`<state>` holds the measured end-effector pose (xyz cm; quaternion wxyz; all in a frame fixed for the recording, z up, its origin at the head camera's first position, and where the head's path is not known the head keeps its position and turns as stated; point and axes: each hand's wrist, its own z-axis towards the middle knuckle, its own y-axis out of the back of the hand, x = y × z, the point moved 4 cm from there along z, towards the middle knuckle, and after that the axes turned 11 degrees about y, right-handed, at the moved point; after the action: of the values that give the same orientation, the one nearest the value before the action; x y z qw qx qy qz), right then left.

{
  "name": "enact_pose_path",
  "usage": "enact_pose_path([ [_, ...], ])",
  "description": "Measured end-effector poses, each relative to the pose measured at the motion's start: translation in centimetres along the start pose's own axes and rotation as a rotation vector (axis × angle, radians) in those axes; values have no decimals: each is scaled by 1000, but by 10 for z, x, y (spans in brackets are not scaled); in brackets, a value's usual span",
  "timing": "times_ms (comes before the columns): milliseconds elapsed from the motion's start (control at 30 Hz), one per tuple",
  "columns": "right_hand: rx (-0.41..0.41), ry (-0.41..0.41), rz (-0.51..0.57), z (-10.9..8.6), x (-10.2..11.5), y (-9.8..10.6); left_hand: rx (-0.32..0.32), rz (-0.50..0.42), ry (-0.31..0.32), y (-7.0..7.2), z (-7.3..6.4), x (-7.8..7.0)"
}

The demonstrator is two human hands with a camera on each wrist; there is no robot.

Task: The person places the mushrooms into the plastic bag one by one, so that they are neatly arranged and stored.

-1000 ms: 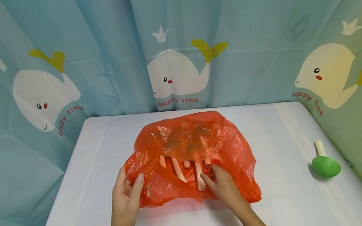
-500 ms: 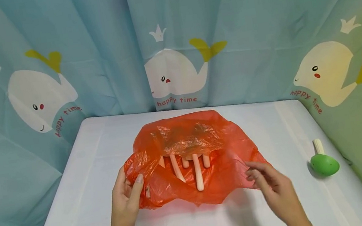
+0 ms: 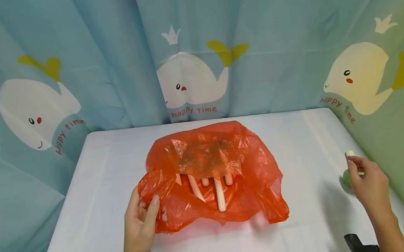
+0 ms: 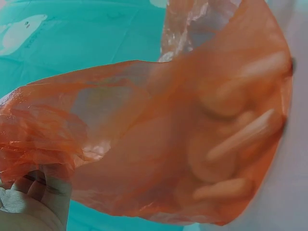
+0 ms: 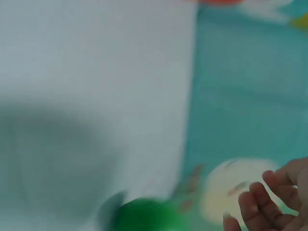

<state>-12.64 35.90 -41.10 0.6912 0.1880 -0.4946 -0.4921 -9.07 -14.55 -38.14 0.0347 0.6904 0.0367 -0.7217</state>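
Note:
My left hand (image 3: 138, 224) grips the left side of the mouth of a thin red plastic bag (image 3: 259, 165), its thumb pressed over the film. Inside the bag lie several mushroom-shaped pieces with pale stems (image 3: 220, 195); their darker caps are blurred through the plastic. In the left wrist view the stems (image 4: 245, 134) and round caps press against the bag wall. Over at the right, my right hand (image 3: 371, 183) hovers at a green mushroom-shaped piece (image 3: 346, 177), partly hiding it. Its fingers (image 5: 248, 207) are loosely bent, apart from the green cap (image 5: 144, 216) in the right wrist view.
A white-covered table (image 3: 299, 150) holds everything. A teal curtain (image 3: 107, 70) printed with white whales stands behind it and along both sides. Black straps (image 3: 359, 246) show at the wrists.
My right hand has left the bag's opening and travelled right to the green mushroom-shaped piece. The bag's right edge was pulled outward, then fell back. My left hand kept its grip.

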Motion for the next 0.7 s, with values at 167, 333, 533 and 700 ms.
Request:
enact_pose_path([
  [167,76,-118,-70,15,-57,-2,56,-51,-40,-3,2,-1],
  [333,101,-149,-124,25,-81,0,70,-56,-59,-4,3,-1],
  [533,255,-149,-165,43,-96,-6,82,-72,-74,-6,4,0],
  [700,370,-179,-181,57,-102,-13,51,-38,-91,-4,4,0],
])
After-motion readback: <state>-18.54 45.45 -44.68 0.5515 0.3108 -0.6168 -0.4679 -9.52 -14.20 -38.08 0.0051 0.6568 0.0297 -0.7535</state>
